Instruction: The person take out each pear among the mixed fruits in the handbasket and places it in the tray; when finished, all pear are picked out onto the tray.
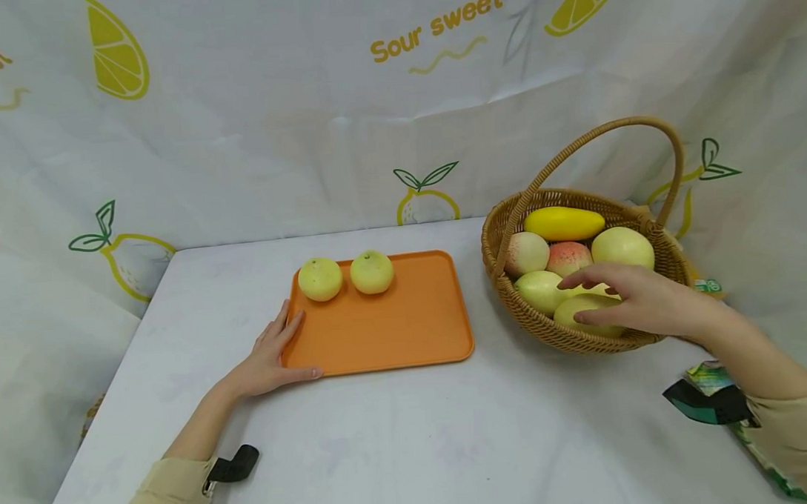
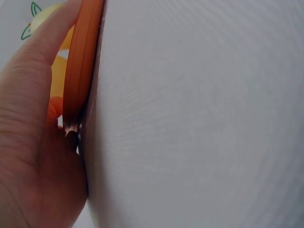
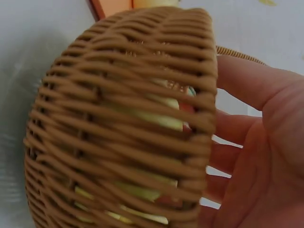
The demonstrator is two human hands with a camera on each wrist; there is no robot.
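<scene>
My left hand (image 1: pixel 267 364) rests at the near left corner of an orange tray (image 1: pixel 386 327), fingers spread along its left side and thumb on the front edge. Two round yellow-green fruits (image 1: pixel 321 279) sit near the tray's back left. Over the wicker basket (image 1: pixel 526 322) hovers my right hand (image 1: pixel 638 296), its fingers spread above pale green fruits (image 1: pixel 538 290). In the right wrist view the basket wall hides the fingertips, so contact with a fruit is unclear. The basket also holds two pinkish peaches (image 1: pixel 569 258), a long yellow fruit (image 1: pixel 564 223) and a large pale green fruit (image 1: pixel 622 249).
The basket's tall arched handle (image 1: pixel 606 126) rises above the fruits. A white cloth (image 1: pixel 397 438) covers the table, and a lemon-print curtain (image 1: pixel 273 138) hangs behind it. Colourful packaging (image 1: pixel 711 378) lies by the right forearm.
</scene>
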